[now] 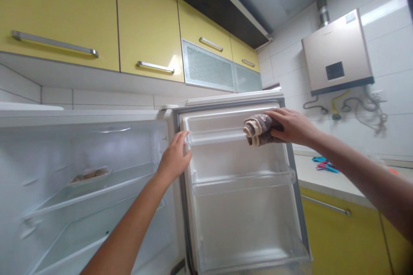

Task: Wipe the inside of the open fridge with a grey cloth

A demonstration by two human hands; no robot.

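Observation:
A refrigerator stands open, its door [238, 219] swung out to the right. My right hand [290, 126] grips a folded brown cloth [260, 129] with cream edges in front of the door's upper part, near the top door shelf [219, 136]. At the door's hinge-side inner edge is my left hand [176, 157], fingers apart and nothing in it, fingertips by the left end of that top shelf. Whether the cloth touches the door cannot be made out.
Inside the fridge, a food tray [90, 176] sits on a glass shelf [129, 180]. Yellow cabinets [145, 21] hang above. On the right are a counter [342, 180] with blue and pink items [325, 165] and a wall-mounted water heater [337, 51].

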